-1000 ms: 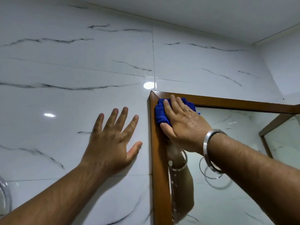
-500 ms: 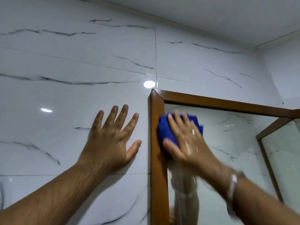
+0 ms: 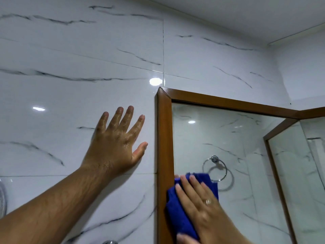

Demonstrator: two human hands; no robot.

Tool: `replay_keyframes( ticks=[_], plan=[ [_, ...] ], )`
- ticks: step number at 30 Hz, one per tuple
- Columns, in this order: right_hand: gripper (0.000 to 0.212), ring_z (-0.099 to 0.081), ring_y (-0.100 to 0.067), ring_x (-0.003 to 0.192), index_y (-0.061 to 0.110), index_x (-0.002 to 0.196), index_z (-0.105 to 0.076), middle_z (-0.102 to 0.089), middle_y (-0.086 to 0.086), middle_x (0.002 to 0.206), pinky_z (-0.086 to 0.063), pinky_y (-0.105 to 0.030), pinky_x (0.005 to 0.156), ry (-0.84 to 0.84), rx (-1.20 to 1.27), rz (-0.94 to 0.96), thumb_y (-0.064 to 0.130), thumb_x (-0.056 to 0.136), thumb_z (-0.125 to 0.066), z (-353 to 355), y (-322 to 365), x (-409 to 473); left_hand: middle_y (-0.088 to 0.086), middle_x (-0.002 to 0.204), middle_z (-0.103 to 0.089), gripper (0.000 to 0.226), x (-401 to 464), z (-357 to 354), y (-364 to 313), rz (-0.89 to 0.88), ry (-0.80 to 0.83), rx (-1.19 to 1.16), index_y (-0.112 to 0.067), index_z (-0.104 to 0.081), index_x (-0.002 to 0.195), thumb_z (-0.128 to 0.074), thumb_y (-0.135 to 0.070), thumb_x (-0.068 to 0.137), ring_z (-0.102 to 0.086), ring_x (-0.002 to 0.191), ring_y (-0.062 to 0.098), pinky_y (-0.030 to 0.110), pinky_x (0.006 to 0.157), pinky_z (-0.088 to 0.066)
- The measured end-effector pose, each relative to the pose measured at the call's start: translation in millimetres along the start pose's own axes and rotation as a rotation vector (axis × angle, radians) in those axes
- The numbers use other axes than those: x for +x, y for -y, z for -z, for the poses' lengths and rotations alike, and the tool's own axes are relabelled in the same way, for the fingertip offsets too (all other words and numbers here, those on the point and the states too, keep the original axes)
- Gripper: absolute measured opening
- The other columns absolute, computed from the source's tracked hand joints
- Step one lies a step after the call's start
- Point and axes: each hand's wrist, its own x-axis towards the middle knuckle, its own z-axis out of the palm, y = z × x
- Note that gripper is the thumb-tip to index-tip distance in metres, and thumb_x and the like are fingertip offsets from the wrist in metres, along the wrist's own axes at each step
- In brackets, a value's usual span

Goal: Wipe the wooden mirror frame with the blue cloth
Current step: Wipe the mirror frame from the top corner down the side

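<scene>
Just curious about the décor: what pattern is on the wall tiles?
White marble with thin dark veins on the wall tiles, head view.

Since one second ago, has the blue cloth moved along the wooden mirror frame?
Yes. The blue cloth, under the right hand, went from the wooden mirror frame's top-left corner down its left side.

The right hand (image 3: pixel 202 206) covers the middle of the blue cloth (image 3: pixel 179 215), and its wrist and thumb are cut off by the bottom edge of the picture, so the grip on the cloth is only partly visible. The wooden mirror frame (image 3: pixel 164 138) runs out of the picture at the bottom and on the right, and the cloth hides a part of its inner edge. At the left edge and the bottom edge, two shiny metal fittings (image 3: pixel 2 199) are cut off too much to tell what they are.
</scene>
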Motion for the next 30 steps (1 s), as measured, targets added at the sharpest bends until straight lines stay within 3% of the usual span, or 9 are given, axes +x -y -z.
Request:
replay_keyframes(
  ticks=[4,11,14,17,19,21,24,27,30],
  plan=[
    [0.082,0.019,-0.012,0.149,0.027,0.153,0.004,0.008,0.002,0.162,0.011,-0.031,0.121,-0.201,0.024,-0.071,0.062,0.090,-0.036,51.0,-46.3,89.2,0.014,0.164,-0.011,0.076,-15.2,-3.0,-9.6,0.026,0.000,-0.041,-0.025,-0.018,0.157,-0.016,-0.064,0.091,-0.012,0.151,0.035,0.060,0.120,-0.015],
    [0.076,0.019,-0.007,0.147,0.029,0.155,-0.001,0.009,0.006,0.164,0.011,-0.031,0.120,-0.323,0.178,-0.183,0.058,0.090,-0.030,75.5,-52.7,143.3,0.012,0.164,-0.013,0.074,-19.8,-8.2,-10.7,0.033,-0.027,-0.043,-0.026,-0.020,0.157,-0.022,-0.062,0.092,-0.013,0.151,0.034,0.059,0.121,-0.015],
    [0.077,0.012,-0.011,0.150,0.029,0.155,-0.010,0.002,0.004,0.165,0.009,-0.026,0.120,-0.311,0.189,-0.152,0.059,0.089,-0.035,20.0,-9.6,67.2,0.013,0.164,-0.013,0.074,-18.7,-7.7,-11.2,0.037,-0.022,-0.033,-0.026,-0.020,0.157,-0.020,-0.061,0.092,-0.013,0.151,0.034,0.059,0.120,-0.015],
    [0.045,-0.003,-0.018,0.152,0.020,0.135,-0.044,-0.012,-0.002,0.164,-0.012,-0.032,0.116,-0.281,0.048,-0.149,0.044,0.101,-0.024,-37.9,32.6,-2.0,0.013,0.164,-0.013,0.075,-16.0,-6.7,-13.1,0.040,-0.022,-0.031,-0.026,-0.020,0.157,-0.021,-0.061,0.091,-0.013,0.151,0.035,0.060,0.120,-0.014],
    [0.039,-0.007,-0.019,0.151,0.020,0.128,-0.048,-0.024,-0.002,0.161,-0.020,-0.034,0.113,-0.203,0.021,-0.120,0.035,0.104,-0.022,-44.2,33.5,-16.7,0.013,0.164,-0.012,0.075,-15.6,-6.4,-13.8,0.035,-0.018,-0.031,-0.026,-0.020,0.157,-0.021,-0.061,0.090,-0.013,0.151,0.035,0.061,0.120,-0.013],
    [0.047,-0.007,-0.018,0.151,0.020,0.141,-0.039,-0.038,-0.003,0.154,-0.022,-0.034,0.113,-0.221,-0.007,-0.037,0.041,0.101,-0.026,-24.5,15.9,-5.4,0.013,0.164,-0.011,0.075,-15.5,-6.1,-12.9,0.034,-0.013,-0.030,-0.026,-0.019,0.157,-0.020,-0.061,0.090,-0.012,0.151,0.034,0.061,0.120,-0.014],
    [0.084,-0.001,-0.015,0.151,0.026,0.155,-0.002,-0.005,0.006,0.165,-0.015,-0.043,0.123,-0.286,0.282,-0.031,0.051,0.089,-0.049,24.2,-23.0,52.5,0.012,0.165,-0.011,0.075,-16.9,-5.0,-13.5,0.050,-0.016,-0.037,-0.028,-0.017,0.157,-0.019,-0.062,0.090,-0.012,0.151,0.033,0.059,0.121,-0.014],
    [0.080,-0.013,-0.027,0.149,0.017,0.148,-0.027,-0.010,-0.009,0.163,-0.019,-0.047,0.121,-0.427,0.385,-0.199,0.047,0.085,-0.065,69.2,-48.4,131.5,0.011,0.165,-0.009,0.075,-16.5,-3.4,-12.1,0.039,-0.018,-0.050,-0.029,-0.015,0.157,-0.020,-0.062,0.091,-0.010,0.152,0.032,0.058,0.121,-0.013],
    [0.071,-0.024,-0.026,0.141,0.018,0.139,-0.044,-0.028,-0.007,0.155,-0.022,-0.042,0.118,-0.476,0.293,-0.256,0.055,0.081,-0.060,84.9,-64.0,165.7,0.011,0.166,-0.010,0.074,-18.9,-5.4,-10.2,0.042,-0.030,-0.058,-0.029,-0.016,0.157,-0.021,-0.062,0.091,-0.010,0.152,0.032,0.058,0.121,-0.013]
  ],
)
